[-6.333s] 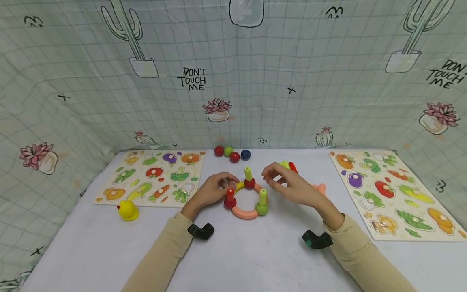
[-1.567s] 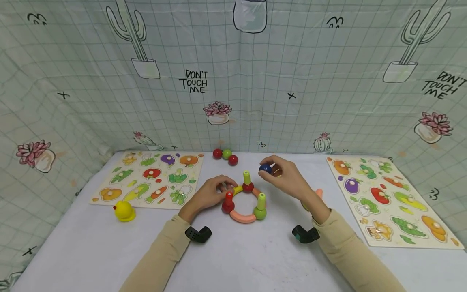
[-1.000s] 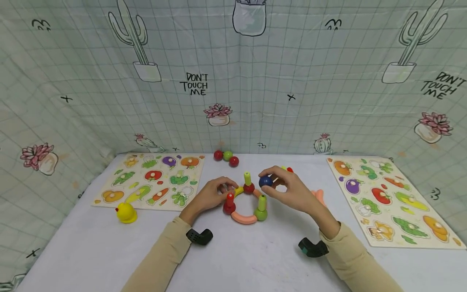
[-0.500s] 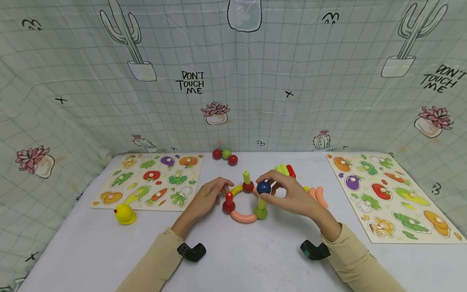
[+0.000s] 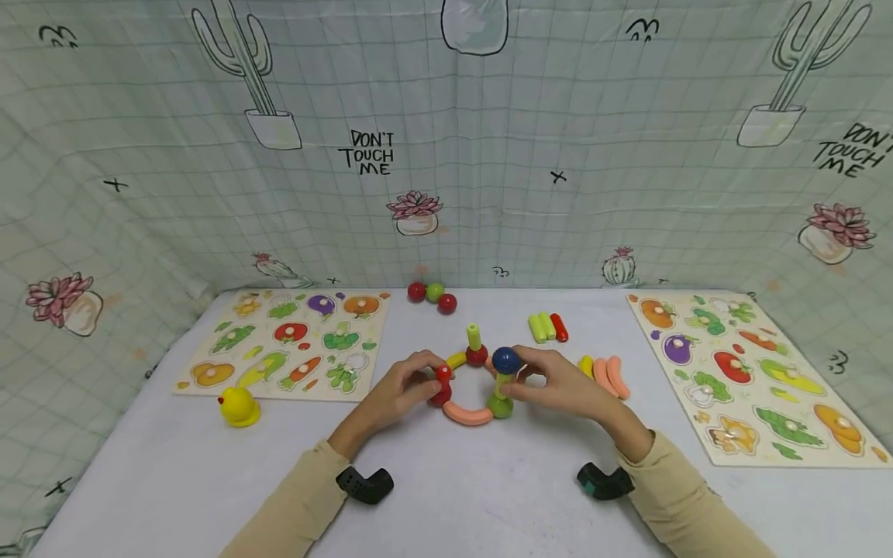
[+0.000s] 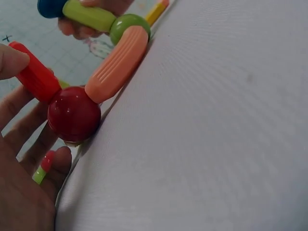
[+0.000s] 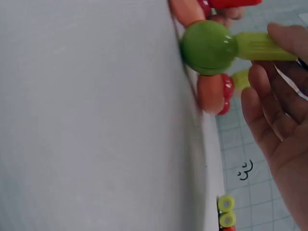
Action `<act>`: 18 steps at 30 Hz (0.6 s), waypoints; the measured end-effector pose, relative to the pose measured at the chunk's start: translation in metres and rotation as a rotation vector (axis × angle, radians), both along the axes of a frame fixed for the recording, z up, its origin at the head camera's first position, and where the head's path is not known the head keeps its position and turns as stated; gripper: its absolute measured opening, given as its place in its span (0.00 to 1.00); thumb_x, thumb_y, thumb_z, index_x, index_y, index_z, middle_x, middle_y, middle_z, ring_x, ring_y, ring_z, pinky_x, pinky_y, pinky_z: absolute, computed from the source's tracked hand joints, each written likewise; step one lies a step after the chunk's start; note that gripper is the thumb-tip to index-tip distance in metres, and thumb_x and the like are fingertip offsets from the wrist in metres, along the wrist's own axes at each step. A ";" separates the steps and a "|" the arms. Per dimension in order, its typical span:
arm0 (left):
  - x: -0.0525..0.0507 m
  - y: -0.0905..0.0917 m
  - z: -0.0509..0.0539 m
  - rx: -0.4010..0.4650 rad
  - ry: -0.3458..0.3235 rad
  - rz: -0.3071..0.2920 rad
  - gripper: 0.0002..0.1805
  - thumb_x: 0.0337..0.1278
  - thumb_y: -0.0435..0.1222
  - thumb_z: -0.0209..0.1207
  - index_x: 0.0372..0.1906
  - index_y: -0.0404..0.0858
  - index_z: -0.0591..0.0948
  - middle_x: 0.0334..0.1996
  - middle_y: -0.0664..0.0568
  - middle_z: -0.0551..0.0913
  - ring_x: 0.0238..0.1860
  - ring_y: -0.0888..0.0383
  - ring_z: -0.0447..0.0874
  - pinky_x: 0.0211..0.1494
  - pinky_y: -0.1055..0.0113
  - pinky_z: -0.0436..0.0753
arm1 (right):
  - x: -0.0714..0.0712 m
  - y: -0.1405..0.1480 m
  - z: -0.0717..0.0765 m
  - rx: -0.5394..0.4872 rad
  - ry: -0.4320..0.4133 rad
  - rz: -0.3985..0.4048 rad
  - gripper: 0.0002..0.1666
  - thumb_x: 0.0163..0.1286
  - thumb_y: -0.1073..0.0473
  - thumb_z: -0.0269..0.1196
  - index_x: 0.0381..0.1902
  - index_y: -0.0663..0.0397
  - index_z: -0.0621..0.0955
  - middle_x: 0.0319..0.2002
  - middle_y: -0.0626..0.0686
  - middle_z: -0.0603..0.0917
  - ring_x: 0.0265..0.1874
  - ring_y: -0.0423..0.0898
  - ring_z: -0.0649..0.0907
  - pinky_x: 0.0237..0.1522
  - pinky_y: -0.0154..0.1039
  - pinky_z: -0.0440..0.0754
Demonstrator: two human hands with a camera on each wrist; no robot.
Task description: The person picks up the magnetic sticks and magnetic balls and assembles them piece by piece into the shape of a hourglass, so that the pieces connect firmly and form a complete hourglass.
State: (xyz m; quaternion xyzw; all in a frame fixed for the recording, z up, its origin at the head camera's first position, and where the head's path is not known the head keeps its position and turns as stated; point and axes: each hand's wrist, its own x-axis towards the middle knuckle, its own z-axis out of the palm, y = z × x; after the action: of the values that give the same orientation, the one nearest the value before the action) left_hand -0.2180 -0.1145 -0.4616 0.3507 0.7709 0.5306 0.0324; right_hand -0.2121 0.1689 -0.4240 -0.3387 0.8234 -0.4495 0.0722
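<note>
A ring of balls and curved sticks lies on the table, with an upright stick on each ball. My left hand (image 5: 399, 394) pinches the red upright stick (image 6: 36, 74) above a red ball (image 6: 74, 114). At the ring's right, a blue ball (image 5: 506, 360) sits on top of the light green stick (image 7: 262, 46), which rises from a green ball (image 7: 208, 47). My right hand (image 5: 561, 385) holds that stick just under the blue ball. Behind stands another light green stick (image 5: 474, 336) on a red ball (image 5: 477, 356). A salmon curved stick (image 5: 467, 415) forms the near side.
Loose balls (image 5: 447, 303) lie at the back. Short green and red sticks (image 5: 547, 327) and curved pieces (image 5: 611, 377) lie to the right. Vegetable puzzle boards flank both sides, left (image 5: 230, 360) and right (image 5: 760, 387). A yellow duck (image 5: 239, 406) sits at the left.
My right hand has brought the blue ball from behind the ring down onto the green stick. The left hand has moved from the yellow curved piece to the red upright stick.
</note>
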 end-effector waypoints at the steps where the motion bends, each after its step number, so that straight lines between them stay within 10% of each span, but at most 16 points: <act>1: 0.000 0.001 0.000 -0.014 0.003 0.014 0.09 0.63 0.29 0.52 0.46 0.36 0.78 0.42 0.44 0.80 0.43 0.59 0.72 0.50 0.68 0.73 | -0.001 0.000 -0.001 0.007 0.001 0.005 0.17 0.63 0.57 0.64 0.50 0.54 0.78 0.40 0.48 0.82 0.40 0.39 0.79 0.47 0.35 0.79; 8: 0.002 0.004 0.002 -0.108 -0.036 0.122 0.12 0.59 0.30 0.59 0.48 0.33 0.80 0.43 0.43 0.80 0.40 0.45 0.72 0.42 0.62 0.74 | -0.002 -0.004 -0.008 -0.004 0.052 0.035 0.11 0.64 0.57 0.63 0.44 0.49 0.79 0.34 0.43 0.80 0.38 0.40 0.79 0.47 0.34 0.79; 18: 0.001 0.005 -0.003 -0.129 -0.017 0.154 0.13 0.58 0.41 0.61 0.48 0.45 0.83 0.38 0.54 0.81 0.36 0.62 0.71 0.39 0.70 0.72 | 0.002 -0.013 -0.009 0.041 0.134 0.018 0.05 0.66 0.56 0.62 0.38 0.46 0.77 0.33 0.44 0.78 0.36 0.37 0.78 0.43 0.34 0.79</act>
State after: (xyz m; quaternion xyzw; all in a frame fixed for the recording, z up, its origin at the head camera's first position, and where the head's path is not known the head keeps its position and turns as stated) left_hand -0.2175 -0.1094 -0.4650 0.2831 0.8279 0.4837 0.0206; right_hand -0.2099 0.1557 -0.4330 -0.3738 0.8324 -0.4083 0.0278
